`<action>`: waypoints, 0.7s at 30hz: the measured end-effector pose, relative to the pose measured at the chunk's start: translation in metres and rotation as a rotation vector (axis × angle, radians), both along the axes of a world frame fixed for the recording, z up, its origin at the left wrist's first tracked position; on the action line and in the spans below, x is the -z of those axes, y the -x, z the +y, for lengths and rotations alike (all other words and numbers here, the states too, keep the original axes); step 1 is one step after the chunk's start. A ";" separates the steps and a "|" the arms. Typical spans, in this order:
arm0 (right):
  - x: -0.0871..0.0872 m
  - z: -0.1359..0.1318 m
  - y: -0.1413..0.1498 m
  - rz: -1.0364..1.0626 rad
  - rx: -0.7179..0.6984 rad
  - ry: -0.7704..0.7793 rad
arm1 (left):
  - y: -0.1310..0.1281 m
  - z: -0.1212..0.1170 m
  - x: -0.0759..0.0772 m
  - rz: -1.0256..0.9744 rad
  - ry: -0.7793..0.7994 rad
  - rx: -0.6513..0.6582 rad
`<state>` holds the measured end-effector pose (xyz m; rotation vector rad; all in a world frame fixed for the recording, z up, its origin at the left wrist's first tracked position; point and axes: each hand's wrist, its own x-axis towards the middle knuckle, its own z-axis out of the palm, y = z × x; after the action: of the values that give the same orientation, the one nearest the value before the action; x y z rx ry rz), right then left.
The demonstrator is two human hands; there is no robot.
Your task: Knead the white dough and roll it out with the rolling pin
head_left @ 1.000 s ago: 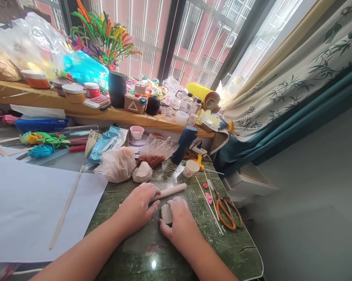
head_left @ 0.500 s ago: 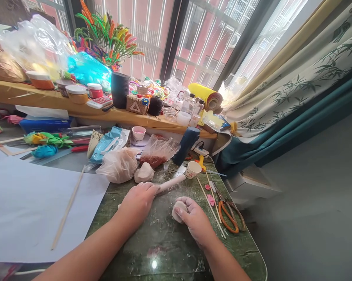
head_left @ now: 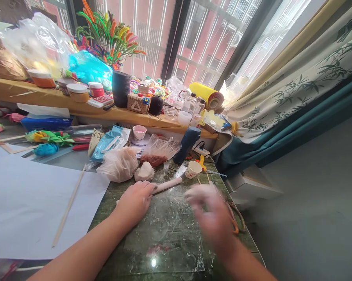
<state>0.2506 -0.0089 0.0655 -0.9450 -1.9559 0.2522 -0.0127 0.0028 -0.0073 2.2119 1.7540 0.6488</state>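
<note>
My left hand point(head_left: 137, 201) lies over a pale rolling pin point(head_left: 169, 184), its fingers closed around it near the middle. The pin rests slantwise on a clear, powder-dusted sheet point(head_left: 167, 238). Just beyond that hand sits a lump of off-white clay point(head_left: 144, 172). My right hand point(head_left: 208, 205) is blurred by motion over the right part of the table, in front of the sticks and scissors. Whether its fingers hold the small clay piece cannot be made out. That piece is not visible on the sheet.
A paper cup point(head_left: 193, 169), a yellow glue gun point(head_left: 202, 163) and orange-handled scissors point(head_left: 236, 224) are at the right. Bagged clay point(head_left: 117, 164) and a dark blue cylinder point(head_left: 186, 145) stand behind. White paper point(head_left: 32, 207) with a wooden strip point(head_left: 68, 207) covers the left.
My right hand has moved up and right from the sheet, and the round clay piece it held no longer shows. My left hand and the pin have shifted slightly left.
</note>
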 end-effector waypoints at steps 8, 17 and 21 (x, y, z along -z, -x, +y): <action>0.080 0.011 0.011 -0.185 0.105 0.402 | 0.000 0.001 -0.003 0.059 0.098 -0.003; 0.096 0.016 0.024 -0.098 -0.126 0.533 | 0.000 0.000 -0.002 0.091 0.096 0.006; 0.073 0.023 0.023 -0.056 -0.037 0.529 | -0.001 0.000 -0.003 0.074 0.115 -0.015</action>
<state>0.2278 0.0144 -0.0074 -1.2585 -1.9967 0.8004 -0.0120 0.0025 -0.0041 2.1732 1.7968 0.4627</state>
